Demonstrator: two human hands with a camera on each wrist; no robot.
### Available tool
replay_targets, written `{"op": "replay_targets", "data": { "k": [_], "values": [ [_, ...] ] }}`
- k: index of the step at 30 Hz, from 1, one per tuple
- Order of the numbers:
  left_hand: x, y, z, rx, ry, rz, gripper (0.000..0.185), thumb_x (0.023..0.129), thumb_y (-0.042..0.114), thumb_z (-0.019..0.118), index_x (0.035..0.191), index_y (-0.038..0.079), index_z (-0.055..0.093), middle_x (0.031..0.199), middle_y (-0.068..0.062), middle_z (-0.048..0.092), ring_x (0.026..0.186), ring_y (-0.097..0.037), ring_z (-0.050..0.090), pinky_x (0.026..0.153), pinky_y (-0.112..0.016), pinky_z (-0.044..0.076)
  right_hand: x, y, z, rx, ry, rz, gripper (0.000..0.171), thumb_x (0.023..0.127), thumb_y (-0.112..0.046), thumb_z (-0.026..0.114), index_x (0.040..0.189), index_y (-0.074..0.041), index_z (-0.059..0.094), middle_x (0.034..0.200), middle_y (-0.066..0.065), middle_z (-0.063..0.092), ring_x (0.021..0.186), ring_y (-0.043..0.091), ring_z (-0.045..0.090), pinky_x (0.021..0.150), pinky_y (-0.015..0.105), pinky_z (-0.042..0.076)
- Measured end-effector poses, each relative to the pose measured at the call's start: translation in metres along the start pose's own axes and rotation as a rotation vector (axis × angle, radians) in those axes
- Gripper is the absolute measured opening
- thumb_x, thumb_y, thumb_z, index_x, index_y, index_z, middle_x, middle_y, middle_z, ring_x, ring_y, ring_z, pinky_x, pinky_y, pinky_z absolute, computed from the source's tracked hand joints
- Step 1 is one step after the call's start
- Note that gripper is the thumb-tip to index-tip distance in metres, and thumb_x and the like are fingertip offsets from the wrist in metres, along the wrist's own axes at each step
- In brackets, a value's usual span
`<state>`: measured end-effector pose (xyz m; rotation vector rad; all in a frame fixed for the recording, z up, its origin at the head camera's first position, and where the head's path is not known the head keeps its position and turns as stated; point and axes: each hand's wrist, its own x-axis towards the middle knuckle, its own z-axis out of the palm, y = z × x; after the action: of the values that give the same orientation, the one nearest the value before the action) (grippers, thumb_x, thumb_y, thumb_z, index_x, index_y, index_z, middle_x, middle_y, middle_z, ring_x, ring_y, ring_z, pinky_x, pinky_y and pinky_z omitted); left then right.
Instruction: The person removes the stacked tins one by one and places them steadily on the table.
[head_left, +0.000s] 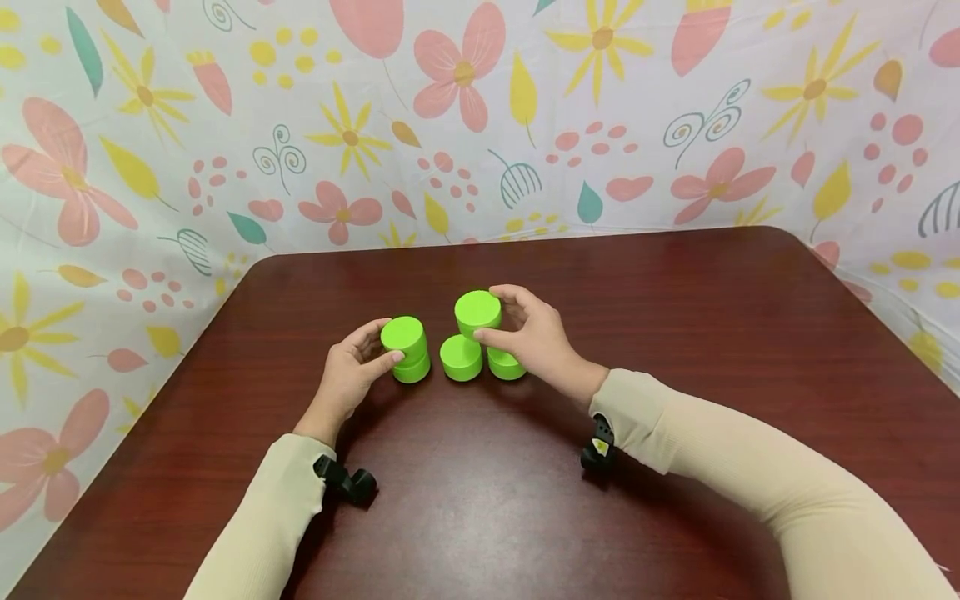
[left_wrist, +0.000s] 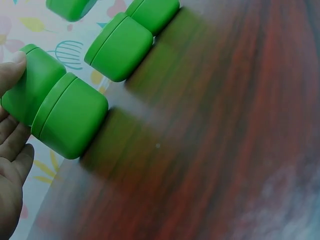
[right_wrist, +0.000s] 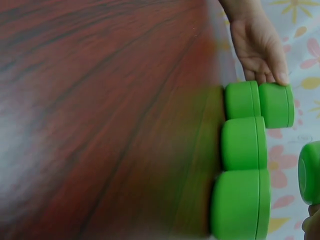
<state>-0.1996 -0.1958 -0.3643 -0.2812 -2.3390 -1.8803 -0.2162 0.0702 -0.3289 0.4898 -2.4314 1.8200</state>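
**Green Cylinders: Hand Positions and Stack Arrangement**

Five green cylinders were in play near the middle of the desk (head_left: 675, 350). Three stood in a row on the surface. The left base cylinder (head_left: 413, 368) carried a second one, the left upper cylinder (head_left: 403, 333), which sat slightly off-centre toward the left hand, so the stack was not fully aligned. The left hand (head_left: 349, 375) had its thumb and fingers curled round that upper piece, a grip placed so as to steady or adjust it on the piece below.

The middle cylinder (head_left: 461, 357) stood alone, just beside the right base cylinder (head_left: 506, 365), which was partly hidden behind the right hand (head_left: 538, 337). The right hand pinched the raised cylinder (head_left: 477, 310) between thumb and fingertips. The right wrist view showed this piece apart from the row, so it was held in the air above the gap between the middle and right pieces and rested on neither.

**Surface and Surroundings**

The desk was dark reddish-brown wood grain with rounded corners and a glossy finish. A white cloth (head_left: 480, 125) printed with pink and yellow flowers enclosed it at the back and both sides. Both forearms wore cream sleeves, each with a black wrist-mounted device.
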Motion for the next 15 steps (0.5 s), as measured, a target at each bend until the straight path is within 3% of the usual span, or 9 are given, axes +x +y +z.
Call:
{"op": "replay_targets", "data": {
  "k": [7,15],
  "values": [
    [0.001,-0.001,0.0,0.015,-0.003,-0.005,0.052,0.081,-0.002,0.068,0.129,-0.001,0.05,0.127,-0.019,0.054,0.106,-0.006,0.056,0.087,-0.016,0.045,-0.008,0.006,-0.014,-0.002,0.033,0.033,0.06,0.074,-0.012,0.077,0.127,-0.005,0.05,0.125,0.011,0.058,0.116,0.025,0.055,0.097,0.04,0.043],
    [0.001,-0.001,0.0,0.007,-0.003,-0.011,0.051,0.08,-0.002,0.068,0.128,-0.001,0.051,0.126,-0.021,0.055,0.103,-0.003,0.057,0.085,-0.016,0.046,-0.014,0.015,-0.029,0.04,0.088,0.008,0.058,0.075,-0.007,0.076,0.126,-0.001,0.05,0.123,0.015,0.057,0.113,0.023,0.055,0.097,0.033,0.044]
  ]
}}
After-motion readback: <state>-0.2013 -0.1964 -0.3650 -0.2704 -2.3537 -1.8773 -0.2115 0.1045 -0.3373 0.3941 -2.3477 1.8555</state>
